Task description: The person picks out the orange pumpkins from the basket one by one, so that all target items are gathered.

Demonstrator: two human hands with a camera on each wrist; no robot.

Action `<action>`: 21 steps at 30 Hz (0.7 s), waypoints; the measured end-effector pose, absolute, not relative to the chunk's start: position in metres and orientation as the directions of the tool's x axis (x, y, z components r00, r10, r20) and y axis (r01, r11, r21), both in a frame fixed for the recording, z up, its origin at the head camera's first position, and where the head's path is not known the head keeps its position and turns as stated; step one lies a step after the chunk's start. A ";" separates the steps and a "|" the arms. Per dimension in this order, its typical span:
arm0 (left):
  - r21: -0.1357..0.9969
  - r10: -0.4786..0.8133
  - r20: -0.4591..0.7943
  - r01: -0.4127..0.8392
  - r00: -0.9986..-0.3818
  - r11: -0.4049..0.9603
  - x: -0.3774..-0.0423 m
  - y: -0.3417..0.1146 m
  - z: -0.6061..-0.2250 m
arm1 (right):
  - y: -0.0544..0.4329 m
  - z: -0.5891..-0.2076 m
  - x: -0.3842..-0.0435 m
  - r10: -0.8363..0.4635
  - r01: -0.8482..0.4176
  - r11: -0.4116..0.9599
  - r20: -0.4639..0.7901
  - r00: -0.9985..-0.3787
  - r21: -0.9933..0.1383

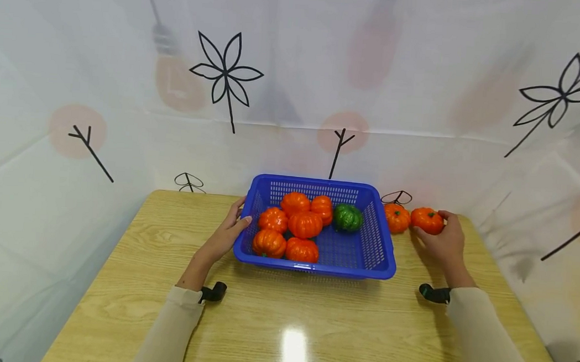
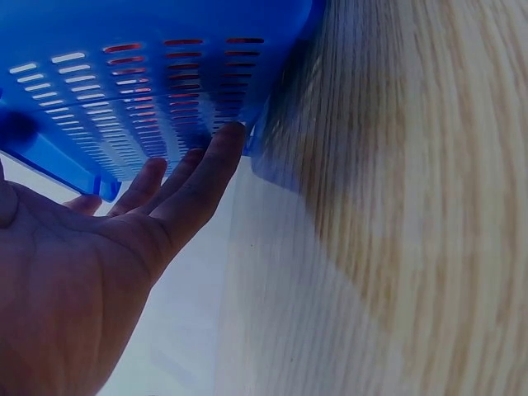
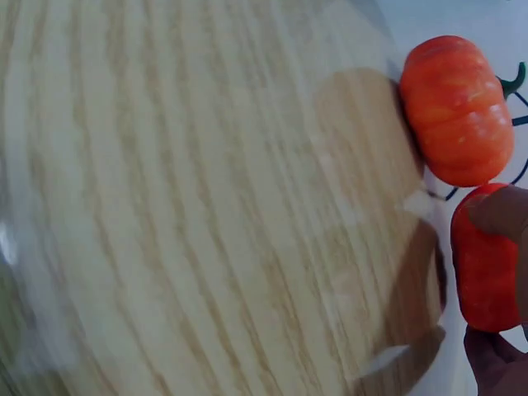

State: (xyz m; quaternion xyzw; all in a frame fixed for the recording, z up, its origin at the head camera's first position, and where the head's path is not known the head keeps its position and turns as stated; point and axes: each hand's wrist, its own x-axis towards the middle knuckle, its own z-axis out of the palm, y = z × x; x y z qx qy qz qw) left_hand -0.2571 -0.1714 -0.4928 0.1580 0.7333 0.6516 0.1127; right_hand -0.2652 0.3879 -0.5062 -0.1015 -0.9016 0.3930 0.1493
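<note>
Both well apart, our left hand (image 1: pixel 224 235) and right hand (image 1: pixel 448 241) each hold something. With the left we grip the basket (image 1: pixel 341 270) at its left side, thumb at the rim, fingers along the slotted outer wall. With the right we pinch an orange pumpkin (image 1: pixel 426 221) near the desk's back right corner; whether it is lifted, we cannot tell. Just left of it, by the desk's back edge, we see a second pumpkin (image 1: pixel 396 218). Our basket stands toward the middle of the desk's back edge, with six orange pumpkins (image 1: pixel 305 225) bunched leftward and a green one (image 1: pixel 347 218) beside them. Behind the desk (image 1: pixel 125 265) we have a patterned white cloth (image 1: pixel 286 81).
</note>
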 end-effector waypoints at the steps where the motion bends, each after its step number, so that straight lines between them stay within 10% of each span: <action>1: 0.991 0.379 0.041 0.085 -0.924 0.101 -0.257 -0.171 -0.493 | 0.388 -0.507 -0.266 0.300 0.066 0.675 0.191 -0.935 -0.735; 21: 0.991 0.372 0.029 0.076 -0.928 0.112 -0.257 -0.171 -0.491 | 0.388 -0.514 -0.270 0.297 0.069 0.693 0.197 -0.934 -0.718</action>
